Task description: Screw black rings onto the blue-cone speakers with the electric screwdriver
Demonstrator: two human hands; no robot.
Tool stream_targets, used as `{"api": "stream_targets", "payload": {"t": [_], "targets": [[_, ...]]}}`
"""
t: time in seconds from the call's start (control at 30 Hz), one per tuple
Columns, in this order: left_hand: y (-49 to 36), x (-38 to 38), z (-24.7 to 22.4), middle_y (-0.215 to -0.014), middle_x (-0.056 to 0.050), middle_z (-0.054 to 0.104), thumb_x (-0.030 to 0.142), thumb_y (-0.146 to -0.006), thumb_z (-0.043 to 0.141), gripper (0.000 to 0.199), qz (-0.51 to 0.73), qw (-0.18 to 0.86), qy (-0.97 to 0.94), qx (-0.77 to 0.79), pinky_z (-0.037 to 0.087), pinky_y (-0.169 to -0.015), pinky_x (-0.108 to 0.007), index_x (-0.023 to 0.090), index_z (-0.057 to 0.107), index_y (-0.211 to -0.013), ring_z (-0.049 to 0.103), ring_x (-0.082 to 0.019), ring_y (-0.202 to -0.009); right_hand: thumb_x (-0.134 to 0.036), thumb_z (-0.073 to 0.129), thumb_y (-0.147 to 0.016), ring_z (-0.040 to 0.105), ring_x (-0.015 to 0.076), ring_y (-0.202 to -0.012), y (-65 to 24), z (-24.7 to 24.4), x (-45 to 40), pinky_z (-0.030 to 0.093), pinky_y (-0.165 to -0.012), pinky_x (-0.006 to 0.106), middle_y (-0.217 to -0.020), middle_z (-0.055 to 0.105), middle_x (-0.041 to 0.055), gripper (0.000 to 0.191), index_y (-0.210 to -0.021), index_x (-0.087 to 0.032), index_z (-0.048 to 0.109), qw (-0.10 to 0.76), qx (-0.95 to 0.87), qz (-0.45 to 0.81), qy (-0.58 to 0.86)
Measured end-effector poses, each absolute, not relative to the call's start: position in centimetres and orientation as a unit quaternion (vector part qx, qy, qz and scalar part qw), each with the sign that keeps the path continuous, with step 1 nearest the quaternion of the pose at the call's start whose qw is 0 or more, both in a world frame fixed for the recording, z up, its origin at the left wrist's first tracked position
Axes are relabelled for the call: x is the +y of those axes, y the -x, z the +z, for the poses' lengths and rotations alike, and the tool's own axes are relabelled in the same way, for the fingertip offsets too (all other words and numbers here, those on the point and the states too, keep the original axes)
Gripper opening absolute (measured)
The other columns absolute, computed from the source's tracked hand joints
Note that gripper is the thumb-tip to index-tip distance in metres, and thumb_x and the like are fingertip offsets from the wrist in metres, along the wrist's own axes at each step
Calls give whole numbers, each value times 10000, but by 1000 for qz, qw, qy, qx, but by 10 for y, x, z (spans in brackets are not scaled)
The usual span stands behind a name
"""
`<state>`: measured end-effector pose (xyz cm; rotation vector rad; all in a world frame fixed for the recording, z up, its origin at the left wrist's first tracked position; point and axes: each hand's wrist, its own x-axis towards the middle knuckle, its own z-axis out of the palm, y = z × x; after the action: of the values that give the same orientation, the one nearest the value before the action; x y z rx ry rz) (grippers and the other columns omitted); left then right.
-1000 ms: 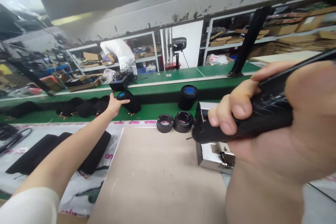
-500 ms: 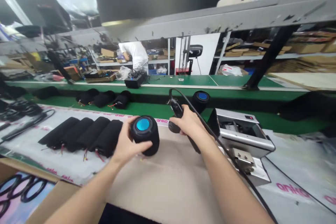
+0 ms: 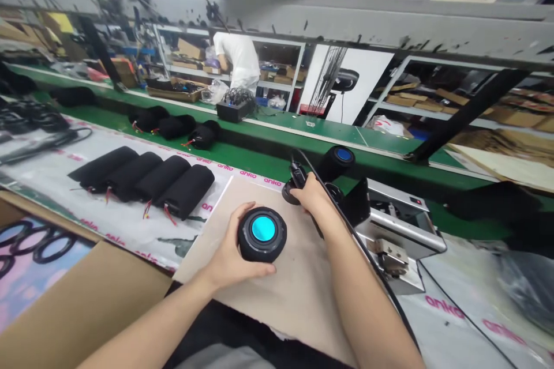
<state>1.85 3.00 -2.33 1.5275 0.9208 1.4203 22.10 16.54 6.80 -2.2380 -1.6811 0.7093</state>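
Head view: left grip (image 3: 231,260) clamped on blue-topped cylinder (image 3: 262,236); right grip (image 3: 312,195) wrapped round black tool (image 3: 298,174) (much of it hidden).

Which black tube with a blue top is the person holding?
The fabric-looking black cylinder with the bright turquoise top, in the left grip. The other black cylinder with a darker blue top is beyond the right grip, untouched.

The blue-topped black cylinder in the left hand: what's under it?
A flat beige board shows around the cylinder; what lies directly beneath is hidden, so whether they touch is unclear.
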Motion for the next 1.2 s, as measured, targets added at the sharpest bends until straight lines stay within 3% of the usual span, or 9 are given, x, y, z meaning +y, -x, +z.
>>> {"api": "stream_targets", "payload": {"t": [0.13,0.23,0.33,0.5,0.7,0.9,1.1,1.2], "targets": [[-4,27,-20,-1728,-184,350,398,-732,941,1136,497,494,-622,348,294,-1316,-617,273,289,-1653,350,-434,-1600,-389,716,-961,692,154,-617,-223,104,137,596,-614,289,-889,728,25,434,-1311,-183,561,188,-606,254,730],[2,25,-18,-1768,-146,294,400,-792,898,1078,469,524,-623,343,258,-1337,-595,280,294,-1677,287,-417,-1633,-439,763,-881,696,162,-528,-229,134,100,572,-567,261,-760,719,-35,442,-1217,-242,555,241,-638,277,678],[5,22,-12,-1765,-147,310,426,-801,888,1058,458,535,-628,332,259,-1337,-595,264,321,-1680,294,-416,-1631,-466,834,-801,677,170,-475,-237,156,59,563,-506,266,-726,717,-51,494,-1180,-264,591,279,-656,332,618],[12,24,-1,-1695,-141,454,493,-874,814,907,445,565,-623,307,330,-1307,-600,270,405,-1652,404,-408,-1582,-489,874,-741,647,201,-467,-245,164,7,538,-465,300,-600,662,-51,656,-1303,-260,624,305,-631,390,597],[17,31,-2,-1630,-142,544,505,-776,907,892,457,554,-621,315,366,-1295,-554,267,549,-1558,474,-417,-1536,-390,861,-755,616,152,-535,-243,148,-8,543,-525,288,-803,716,-28,635,-1335,-296,620,256,-632,407,608],[0,24,1,-1653,-147,505,447,-492,1066,1304,475,541,-603,344,412,-1263,-564,300,423,-1617,446,-456,-1544,-252,836,-775,710,196,-852,-238,148,15,549,-709,267,-994,748,-21,567,-1302,-303,633,188,-755,354,519],[-13,23,8,-1632,-152,509,360,-569,1040,1320,493,512,-614,343,447,-1241,-537,299,300,-1660,493,-418,-1518,-299,871,-776,737,244,-1048,-233,161,44,582,-934,330,-1221,756,-17,695,-1418,-359,611,123,-818,348,442],[-14,26,10,-1653,-135,480,323,-586,1031,1282,501,479,-640,333,411,-1268,-539,319,319,-1652,446,-412,-1551,-371,867,-795,715,264,-1127,-231,165,56,577,-1005,361,-1316,722,-25,657,-1411,-417,644,97,-856,336,380]]}}
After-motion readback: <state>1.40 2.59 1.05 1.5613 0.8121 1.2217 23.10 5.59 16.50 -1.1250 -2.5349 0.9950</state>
